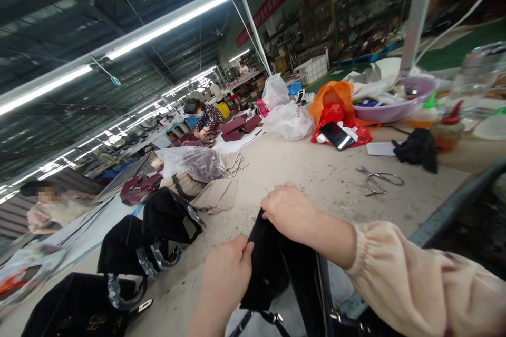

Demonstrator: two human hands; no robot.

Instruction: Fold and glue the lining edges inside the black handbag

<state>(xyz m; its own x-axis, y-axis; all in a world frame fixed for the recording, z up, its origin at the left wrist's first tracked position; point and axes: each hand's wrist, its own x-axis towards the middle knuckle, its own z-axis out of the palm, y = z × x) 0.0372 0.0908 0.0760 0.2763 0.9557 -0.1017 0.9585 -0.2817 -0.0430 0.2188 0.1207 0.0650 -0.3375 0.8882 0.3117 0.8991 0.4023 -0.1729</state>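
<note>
A black handbag (276, 268) lies at the near edge of the worktable (328, 174), right in front of me. My left hand (227, 271) is closed in a pinch on the bag's left edge. My right hand (288, 210) is closed over the bag's top edge, its fingers curled out of sight behind the fabric. A beige sleeve covers my right forearm. The bag's strap hardware shows at the bottom of the view.
Other black handbags (158, 226) with wrapped handles stand to my left. Scissors (379, 179), a black cloth (417, 147), a phone (338, 136), plastic bags (288, 118) and a pink basin (395, 108) lie further back. Two other people work at the tables on the left.
</note>
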